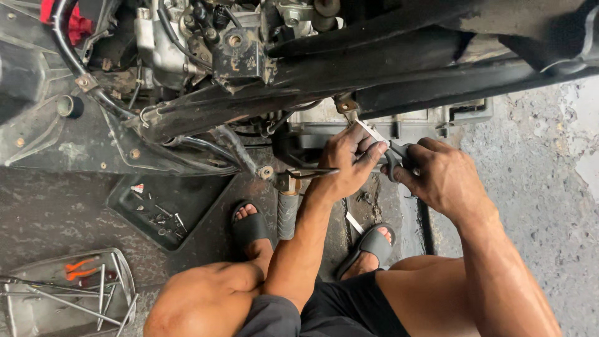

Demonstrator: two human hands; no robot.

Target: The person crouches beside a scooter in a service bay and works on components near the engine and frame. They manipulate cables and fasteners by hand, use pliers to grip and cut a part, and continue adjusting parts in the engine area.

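Scissors (388, 151), low under the motorbike frame (249, 103) beside the foot peg (287, 209), blades steadied by left hand (346, 163) w/ grip pinched on them, right hand (440, 175) grip closed thru the handles to drive the cut

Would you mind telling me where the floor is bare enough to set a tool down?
Bare concrete lies right of the right hand, and dark floor left of the black tray. It is crowded under the motorbike frame, around both hands and the tool tray.
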